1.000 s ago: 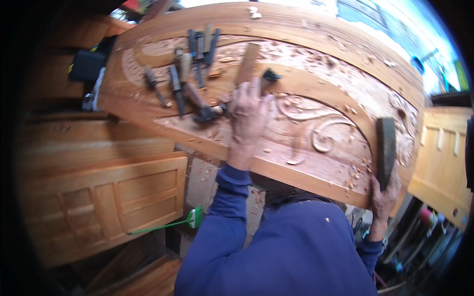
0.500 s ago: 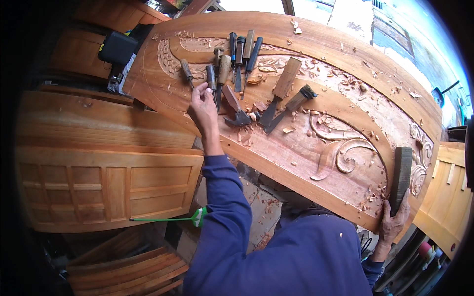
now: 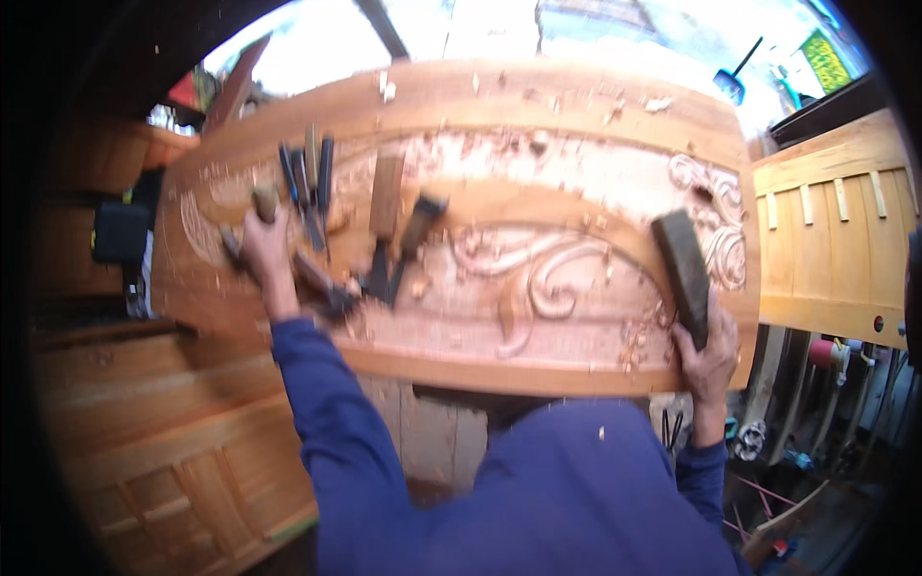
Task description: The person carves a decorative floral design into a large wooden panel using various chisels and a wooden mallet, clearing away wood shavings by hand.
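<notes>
Dark block (image 3: 678,264): long, straight-edged, grey-brown; on the right part of the carved panel (image 3: 432,108), slanting, its far end toward the panel's left.
Right grip (image 3: 709,348): clamped on the block's near end, by the panel's near right corner.
Tan handle (image 3: 265,202): short, rounded, wooden; toward the panel's left end, jutting past the fingers.
Left grip (image 3: 264,240): at that handle; too blurred to tell whether clamped or merely touching.
Chisels (image 3: 387,197): two broad ones, wooden-handled, left of the panel's middle; a slimmer cluster (image 3: 309,173), dark and tan, farther left on it.
Panel surface: warm reddish-brown, smooth borders around pale recesses; scrolls (image 3: 552,293) in relief at its right half; wood shavings (image 3: 634,346) scattered over it.
Room: black case (image 3: 120,232) beyond the panel's left end; yellowish boarded panel (image 3: 831,254) beyond its right end; bright light past its far edge.
</notes>
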Motion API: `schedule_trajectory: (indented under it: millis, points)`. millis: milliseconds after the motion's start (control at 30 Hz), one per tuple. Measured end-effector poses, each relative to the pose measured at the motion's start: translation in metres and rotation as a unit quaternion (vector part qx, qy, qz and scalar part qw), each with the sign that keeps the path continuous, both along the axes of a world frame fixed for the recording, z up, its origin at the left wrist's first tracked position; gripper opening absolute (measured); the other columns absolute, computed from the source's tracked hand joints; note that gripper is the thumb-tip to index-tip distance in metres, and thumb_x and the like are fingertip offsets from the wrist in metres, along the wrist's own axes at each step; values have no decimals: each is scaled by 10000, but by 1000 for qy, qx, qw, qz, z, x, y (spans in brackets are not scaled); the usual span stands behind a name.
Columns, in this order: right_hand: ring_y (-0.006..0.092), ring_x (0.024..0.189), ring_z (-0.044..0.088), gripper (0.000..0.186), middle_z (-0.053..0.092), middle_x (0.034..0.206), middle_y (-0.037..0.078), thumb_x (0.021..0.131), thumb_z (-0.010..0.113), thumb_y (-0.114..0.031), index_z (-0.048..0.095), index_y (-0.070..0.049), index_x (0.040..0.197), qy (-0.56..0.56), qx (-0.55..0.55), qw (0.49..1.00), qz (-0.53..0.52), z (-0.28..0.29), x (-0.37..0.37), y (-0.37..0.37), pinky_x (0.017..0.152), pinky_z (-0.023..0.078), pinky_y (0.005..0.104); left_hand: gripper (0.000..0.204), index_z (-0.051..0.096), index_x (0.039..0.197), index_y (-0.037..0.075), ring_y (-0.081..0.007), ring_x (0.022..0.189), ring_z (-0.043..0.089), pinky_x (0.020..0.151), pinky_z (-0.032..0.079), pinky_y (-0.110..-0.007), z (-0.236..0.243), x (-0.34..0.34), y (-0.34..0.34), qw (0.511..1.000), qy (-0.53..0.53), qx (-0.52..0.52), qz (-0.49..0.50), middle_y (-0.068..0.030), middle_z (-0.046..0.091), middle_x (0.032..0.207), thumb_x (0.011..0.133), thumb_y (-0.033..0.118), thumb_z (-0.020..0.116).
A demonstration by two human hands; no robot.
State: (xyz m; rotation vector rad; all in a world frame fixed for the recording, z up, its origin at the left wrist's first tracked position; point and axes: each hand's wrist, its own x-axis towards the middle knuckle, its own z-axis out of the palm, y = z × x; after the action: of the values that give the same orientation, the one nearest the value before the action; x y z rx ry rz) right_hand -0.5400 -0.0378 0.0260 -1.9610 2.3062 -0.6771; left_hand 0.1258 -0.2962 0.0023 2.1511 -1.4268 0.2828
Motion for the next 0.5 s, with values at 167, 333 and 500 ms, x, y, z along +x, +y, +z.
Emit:
schedule_trajectory:
  millis: [167, 333, 500]
  points:
    - [421, 1150, 634, 903, 662, 1257, 192, 787, 920, -259, 544, -102, 1592, -33, 26, 999, -11, -8, 6, 9, 1002, 530, 493, 262, 659, 1074, 25, -382, 920, 714, 810, 559, -517, 75, -93, 55, 983, 9, -169, -67, -191, 711, 1044, 921, 214, 757]
    - [405, 1121, 641, 895, 663, 1232, 180, 788, 919, -260, 549, -108, 1588, -26, 4, 1000, -15, -13, 3, 9, 988, 535, 491, 303, 735, 1250, 88, -292, 912, 783, 823, 637, -395, 61, -253, 108, 819, 151, -47, -551, -118, 777, 1025, 947, 78, 757]
    - [409, 1138, 633, 889, 670, 1256, 199, 812, 909, -268, 533, -114, 1602, 2, 2, 1000, -2, -6, -2, 1, 994, 527, 481, 450, 639, 1355, -23, -409, 1321, 648, 1101, 548, -500, 26, -338, 113, 732, 84, 75, -672, -244, 669, 1402, 906, -50, 639]
